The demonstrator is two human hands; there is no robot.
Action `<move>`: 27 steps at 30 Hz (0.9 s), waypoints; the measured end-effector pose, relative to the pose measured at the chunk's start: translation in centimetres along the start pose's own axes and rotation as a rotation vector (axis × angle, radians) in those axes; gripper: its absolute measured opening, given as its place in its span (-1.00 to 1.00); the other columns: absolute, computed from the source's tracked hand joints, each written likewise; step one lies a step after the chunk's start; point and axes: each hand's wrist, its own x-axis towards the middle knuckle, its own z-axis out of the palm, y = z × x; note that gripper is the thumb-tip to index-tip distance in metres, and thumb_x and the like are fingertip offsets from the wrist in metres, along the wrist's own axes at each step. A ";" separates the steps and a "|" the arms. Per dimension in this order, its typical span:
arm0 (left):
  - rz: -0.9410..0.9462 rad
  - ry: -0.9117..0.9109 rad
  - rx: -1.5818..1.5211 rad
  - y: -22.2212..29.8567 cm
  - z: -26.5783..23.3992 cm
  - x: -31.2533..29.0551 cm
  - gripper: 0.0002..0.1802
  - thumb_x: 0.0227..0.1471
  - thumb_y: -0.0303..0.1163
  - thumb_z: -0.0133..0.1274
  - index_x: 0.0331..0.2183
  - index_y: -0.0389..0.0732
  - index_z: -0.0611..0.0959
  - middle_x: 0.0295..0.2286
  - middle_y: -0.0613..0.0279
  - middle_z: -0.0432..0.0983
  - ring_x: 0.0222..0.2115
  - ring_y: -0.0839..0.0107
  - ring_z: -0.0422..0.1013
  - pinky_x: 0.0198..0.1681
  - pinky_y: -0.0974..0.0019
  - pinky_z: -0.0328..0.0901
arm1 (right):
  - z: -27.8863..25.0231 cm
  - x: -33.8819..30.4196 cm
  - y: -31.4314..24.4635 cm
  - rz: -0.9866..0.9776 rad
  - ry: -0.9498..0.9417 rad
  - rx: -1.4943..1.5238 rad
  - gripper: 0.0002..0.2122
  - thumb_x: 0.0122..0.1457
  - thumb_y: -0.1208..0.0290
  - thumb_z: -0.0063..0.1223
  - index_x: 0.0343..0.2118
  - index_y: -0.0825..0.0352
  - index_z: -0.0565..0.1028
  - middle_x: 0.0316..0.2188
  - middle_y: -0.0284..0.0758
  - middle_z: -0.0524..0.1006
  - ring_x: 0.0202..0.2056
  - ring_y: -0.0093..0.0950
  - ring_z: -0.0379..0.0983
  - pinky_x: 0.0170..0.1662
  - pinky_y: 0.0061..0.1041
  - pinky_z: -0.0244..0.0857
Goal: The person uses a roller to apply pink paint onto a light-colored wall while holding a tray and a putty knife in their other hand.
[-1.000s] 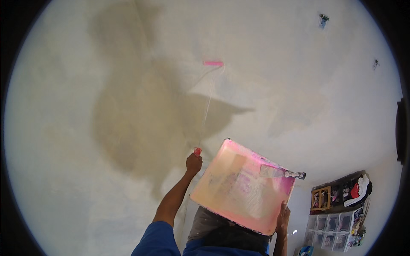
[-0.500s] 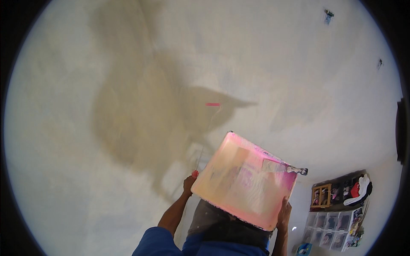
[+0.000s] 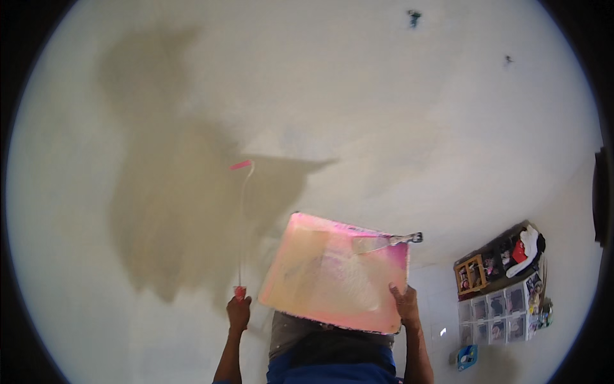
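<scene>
My left hand is closed around the red handle of a paint roller. The roller points up at the pale wall on a long thin rod with a narrow pink head; I cannot tell whether the head touches the wall. My right hand grips the right edge of a pink paint tray, thumb over the rim and fingers hidden beneath. Smears of pale, wet-looking paint coat the tray's inside. Across its far right corner lies a scraper, its wide blade inside and its dark, paint-stained handle jutting past the rim.
A pale wall fills most of the view, with my shadow cast on its left part. Two small dark fittings sit high on the right. At lower right stand clear plastic drawers, a shelf with clothes and a blue item.
The tray has shifted left and sits more level. My left hand has moved left, apart from the tray, carrying the roller along. My right thumb now shows over the rim.
</scene>
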 end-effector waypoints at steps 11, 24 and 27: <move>0.054 -0.012 -0.316 9.4 -5.8 -0.1 -0.79 -0.13 -0.40 0.12 -0.55 -0.34 0.46 -0.66 0.14 0.40 -0.60 0.30 0.34 -0.45 0.20 0.24 | -1.0 -0.3 -0.3 0.051 -0.015 -0.015 -0.58 0.18 0.14 0.02 -0.18 0.52 0.48 -0.36 -0.24 0.55 -0.35 -0.53 0.42 -0.25 -0.48 0.33; 0.344 -0.116 -0.658 18.1 -7.3 -8.6 -0.80 0.06 -0.29 -0.16 -0.44 -0.22 0.41 -0.71 0.35 0.32 -0.72 0.59 0.24 -0.66 0.43 0.17 | 4.8 -4.4 -4.2 -0.605 0.093 -0.303 -0.52 0.04 0.11 0.18 -0.13 0.46 0.45 -0.20 -0.08 0.49 -0.18 -0.19 0.46 -0.10 -0.32 0.34; 0.400 -0.145 -0.664 20.9 -5.1 -10.9 -0.63 0.09 -0.22 -0.08 -0.15 -0.30 0.41 -0.62 0.31 0.36 -0.66 0.57 0.30 -0.61 0.45 0.24 | 8.8 -6.5 -6.7 -0.371 -0.400 -0.082 -0.52 0.14 0.09 0.07 -0.06 0.45 0.43 -0.09 -0.09 0.47 -0.18 -0.25 0.48 -0.11 -0.36 0.36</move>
